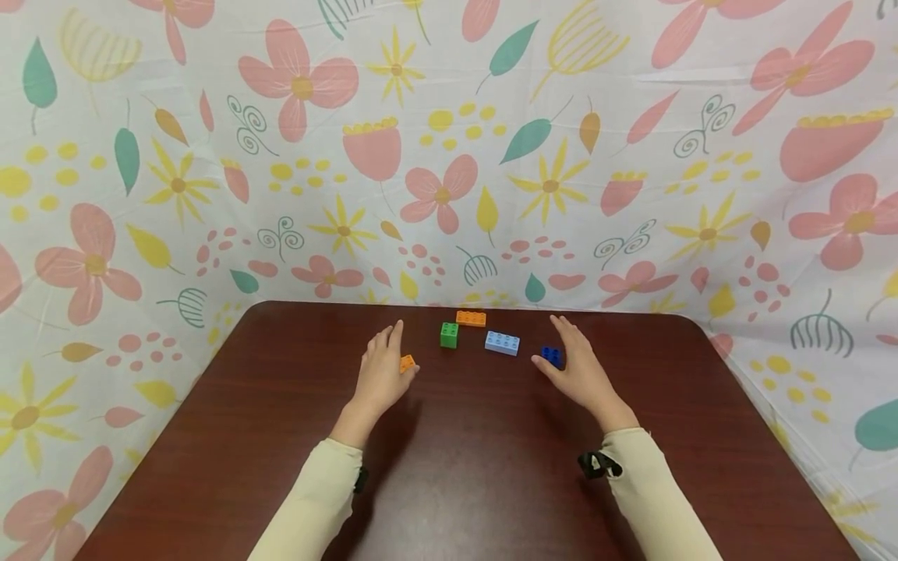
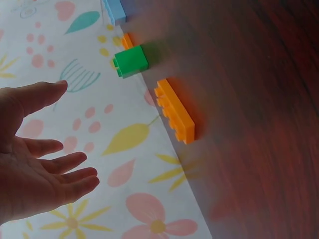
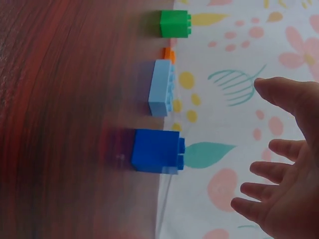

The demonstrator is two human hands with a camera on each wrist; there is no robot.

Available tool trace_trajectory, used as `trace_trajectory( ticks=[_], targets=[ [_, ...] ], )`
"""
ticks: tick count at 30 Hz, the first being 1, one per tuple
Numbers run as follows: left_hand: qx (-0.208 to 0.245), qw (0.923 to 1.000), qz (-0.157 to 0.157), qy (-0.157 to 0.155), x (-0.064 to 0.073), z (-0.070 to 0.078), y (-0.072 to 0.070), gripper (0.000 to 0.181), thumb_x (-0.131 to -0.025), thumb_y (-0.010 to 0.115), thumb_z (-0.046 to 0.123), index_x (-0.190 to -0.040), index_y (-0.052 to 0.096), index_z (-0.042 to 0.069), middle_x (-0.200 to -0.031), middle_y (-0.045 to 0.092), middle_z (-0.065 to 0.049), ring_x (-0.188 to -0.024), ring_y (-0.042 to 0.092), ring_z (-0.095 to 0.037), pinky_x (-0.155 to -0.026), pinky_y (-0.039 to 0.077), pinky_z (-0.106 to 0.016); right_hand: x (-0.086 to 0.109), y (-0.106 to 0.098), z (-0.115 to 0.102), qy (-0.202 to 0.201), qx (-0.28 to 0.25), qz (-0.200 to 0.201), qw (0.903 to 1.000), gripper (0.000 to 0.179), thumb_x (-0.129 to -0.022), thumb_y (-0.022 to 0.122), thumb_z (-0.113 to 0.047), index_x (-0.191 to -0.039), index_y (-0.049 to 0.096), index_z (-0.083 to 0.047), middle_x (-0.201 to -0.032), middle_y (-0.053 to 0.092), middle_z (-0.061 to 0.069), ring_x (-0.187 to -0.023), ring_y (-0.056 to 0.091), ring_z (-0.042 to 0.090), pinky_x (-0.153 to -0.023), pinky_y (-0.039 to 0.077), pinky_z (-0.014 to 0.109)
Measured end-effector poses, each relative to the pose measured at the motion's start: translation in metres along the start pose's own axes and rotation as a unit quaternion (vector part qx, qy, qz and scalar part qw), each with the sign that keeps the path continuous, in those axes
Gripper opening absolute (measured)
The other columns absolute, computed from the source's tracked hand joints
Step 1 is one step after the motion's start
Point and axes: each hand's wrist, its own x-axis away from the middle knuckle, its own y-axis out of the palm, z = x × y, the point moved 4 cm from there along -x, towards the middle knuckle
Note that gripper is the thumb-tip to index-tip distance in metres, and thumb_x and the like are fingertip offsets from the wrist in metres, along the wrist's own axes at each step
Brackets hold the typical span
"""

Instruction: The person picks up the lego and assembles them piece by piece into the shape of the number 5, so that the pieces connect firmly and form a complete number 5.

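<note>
My left hand (image 1: 381, 372) hovers over the table with fingers extended and holds nothing. Just beyond it, partly hidden by the hand in the head view, lies an orange toy brick (image 2: 176, 112). On the other side, my right hand (image 1: 579, 369) is spread with thumb apart from the fingers, nearest to a dark blue brick (image 3: 157, 150). Between the hands stand a green brick (image 1: 449, 335) and a light blue brick (image 1: 502, 343). A second orange brick (image 1: 471, 318) sits behind them, close to the table's far edge.
The dark brown table (image 1: 449, 467) ends against a white cloth (image 1: 449, 156) printed with flowers and leaves. Cream sleeves (image 1: 309, 499) cover both forearms, and a black strap (image 1: 599, 465) shows at the right wrist.
</note>
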Motion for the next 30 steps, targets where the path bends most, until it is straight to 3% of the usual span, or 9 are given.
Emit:
trace_trajectory(
  ticks=[6,15,22,30],
  targets=[
    [0.031,0.9989,-0.019,-0.028,-0.002,-0.013,0.002,0.082,-0.083,0.076,0.014,-0.148,0.030,-0.001,-0.140,0.041,-0.026,-0.128,0.037,-0.044,-0.102,0.035,-0.056,-0.001,0.003,0.012,-0.003,-0.023,-0.010,0.9997,0.082,-0.090,0.070,-0.023,-0.151,0.021,0.000,-0.153,0.020,0.028,-0.139,0.020,0.046,-0.107,0.023,0.062],
    [0.081,0.9931,-0.045,-0.072,-0.007,-0.030,0.007,0.078,-0.082,0.076,0.007,-0.147,0.033,-0.002,-0.139,0.041,-0.027,-0.125,0.038,-0.045,-0.099,0.039,-0.054,-0.002,0.007,0.028,0.046,-0.057,-0.043,0.9964,0.083,-0.092,0.067,-0.023,-0.153,0.014,-0.004,-0.154,0.019,0.027,-0.137,0.023,0.048,-0.104,0.027,0.063],
    [0.146,0.9812,-0.059,-0.112,-0.007,-0.041,0.011,0.074,-0.083,0.075,0.007,-0.145,0.034,-0.004,-0.138,0.044,-0.028,-0.127,0.038,-0.046,-0.099,0.041,-0.053,-0.007,0.013,0.040,0.049,-0.101,-0.050,0.9924,0.082,-0.092,0.067,-0.020,-0.153,0.015,-0.002,-0.151,0.023,0.030,-0.133,0.030,0.052,-0.102,0.032,0.061],
    [0.183,0.9684,-0.073,-0.153,-0.010,-0.058,0.017,0.070,-0.086,0.072,0.007,-0.144,0.035,-0.004,-0.137,0.047,-0.026,-0.125,0.044,-0.044,-0.097,0.042,-0.053,-0.010,0.017,0.049,0.042,-0.154,-0.050,0.9860,0.076,-0.091,0.065,-0.005,-0.149,0.018,0.006,-0.146,0.028,0.035,-0.132,0.030,0.052,-0.102,0.032,0.061]
  ],
)
